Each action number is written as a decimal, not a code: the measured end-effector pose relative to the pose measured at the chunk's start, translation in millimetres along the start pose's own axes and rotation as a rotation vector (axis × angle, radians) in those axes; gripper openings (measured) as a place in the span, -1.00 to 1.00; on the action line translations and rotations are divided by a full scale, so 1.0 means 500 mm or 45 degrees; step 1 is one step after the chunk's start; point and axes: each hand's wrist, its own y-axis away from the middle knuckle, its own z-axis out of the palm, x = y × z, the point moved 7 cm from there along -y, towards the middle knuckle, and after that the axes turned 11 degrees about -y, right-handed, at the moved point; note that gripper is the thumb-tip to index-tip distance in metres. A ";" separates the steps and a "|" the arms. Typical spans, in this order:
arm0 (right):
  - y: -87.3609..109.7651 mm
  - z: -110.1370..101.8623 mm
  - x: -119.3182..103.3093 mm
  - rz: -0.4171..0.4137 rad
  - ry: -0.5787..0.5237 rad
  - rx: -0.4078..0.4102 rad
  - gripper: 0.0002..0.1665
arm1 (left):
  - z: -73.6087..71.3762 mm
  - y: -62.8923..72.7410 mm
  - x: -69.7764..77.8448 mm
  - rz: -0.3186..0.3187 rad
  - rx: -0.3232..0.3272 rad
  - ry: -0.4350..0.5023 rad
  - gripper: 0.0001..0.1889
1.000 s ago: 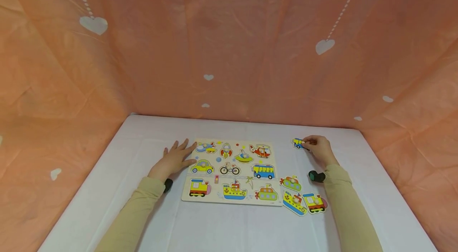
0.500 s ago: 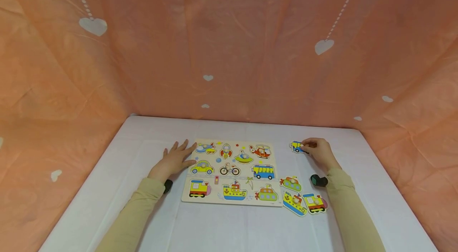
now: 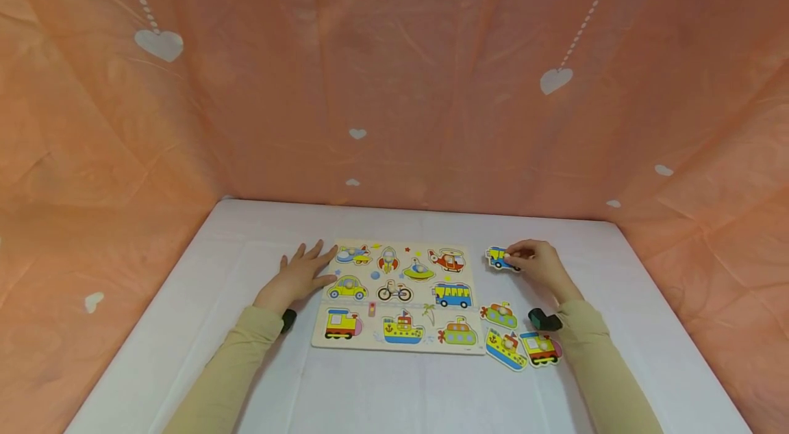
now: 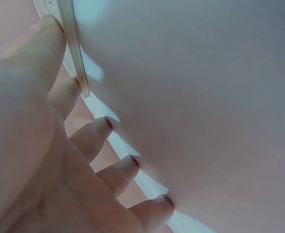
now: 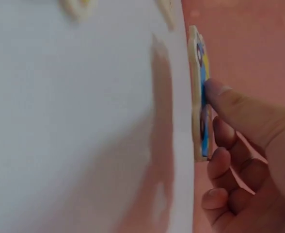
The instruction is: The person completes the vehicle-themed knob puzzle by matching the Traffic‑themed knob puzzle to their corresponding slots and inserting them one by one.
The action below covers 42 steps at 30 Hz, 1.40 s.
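My right hand (image 3: pixel 542 266) pinches a bus puzzle piece (image 3: pixel 498 259) by its middle. In the right wrist view the bus puzzle piece (image 5: pixel 199 97) stands off the table, its shadow apart from it. My left hand (image 3: pixel 294 281) lies with straight, spread fingers at the left edge of a wooden puzzle board (image 3: pixel 394 346). Its thumb and one finger touch the board's edge (image 4: pixel 74 48) in the left wrist view; the other fingertips rest on the table. Vehicle pictures cover the board, among them a printed bus (image 3: pixel 453 295) in the middle row.
A submarine piece (image 3: pixel 501 315), a ship piece (image 3: pixel 505 350) and a train piece (image 3: pixel 542 350) lie by the board's lower right corner, near my right forearm. The white table (image 3: pixel 370 393) meets an orange cloth (image 3: pixel 394 112) with hearts at its back and sides.
My right hand has carried the bus puzzle piece a little left and towards me, closer to the board. My left hand has stayed in place.
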 end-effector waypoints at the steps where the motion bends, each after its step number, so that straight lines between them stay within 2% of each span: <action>1: 0.002 0.005 -0.006 -0.008 -0.003 -0.010 -0.76 | 0.000 -0.001 0.001 0.000 -0.001 0.003 -0.24; 10: 0.021 0.060 -0.063 -0.097 -0.004 -0.103 -0.83 | -0.001 -0.002 0.001 -0.003 -0.002 0.001 -0.24; 18: 0.038 0.110 -0.097 -0.076 -0.049 -0.189 -0.89 | 0.000 -0.001 0.002 -0.006 -0.006 0.000 -0.24; 28: 0.048 0.168 -0.114 -0.058 -0.059 -0.286 -0.91 | -0.003 0.000 0.002 -0.001 0.002 -0.012 -0.25; 35: 0.047 0.191 -0.120 -0.122 -0.040 -0.348 -0.90 | 0.000 0.000 0.001 0.004 -0.003 -0.007 -0.24; 42: 0.048 0.205 -0.129 -0.125 -0.044 -0.370 -0.90 | -0.001 -0.001 0.000 0.000 -0.003 -0.007 -0.24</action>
